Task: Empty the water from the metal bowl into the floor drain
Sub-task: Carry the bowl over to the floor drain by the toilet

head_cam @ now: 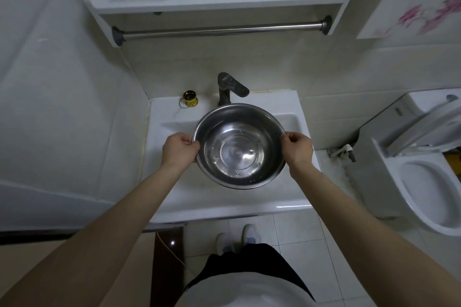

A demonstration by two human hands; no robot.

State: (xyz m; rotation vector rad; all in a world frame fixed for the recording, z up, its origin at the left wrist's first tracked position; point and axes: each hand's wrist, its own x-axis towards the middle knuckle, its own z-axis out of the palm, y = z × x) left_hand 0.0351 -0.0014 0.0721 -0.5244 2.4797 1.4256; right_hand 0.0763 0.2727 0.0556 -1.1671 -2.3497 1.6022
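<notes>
A shiny metal bowl point(240, 144) with clear water in its bottom is held level over the white sink point(224, 197), just in front of the dark faucet point(228, 88). My left hand point(178, 147) grips the bowl's left rim, thumb over the edge. On the opposite side, my right hand point(298, 146) pinches the right rim. No floor drain shows in this view.
A small gold cap point(190, 99) stands on the sink ledge left of the faucet. A toilet point(424, 177) with its lid up is at the right. Above hang a towel bar point(222, 30) and a shelf with bottles. Tiled floor point(294, 237) and my feet lie below.
</notes>
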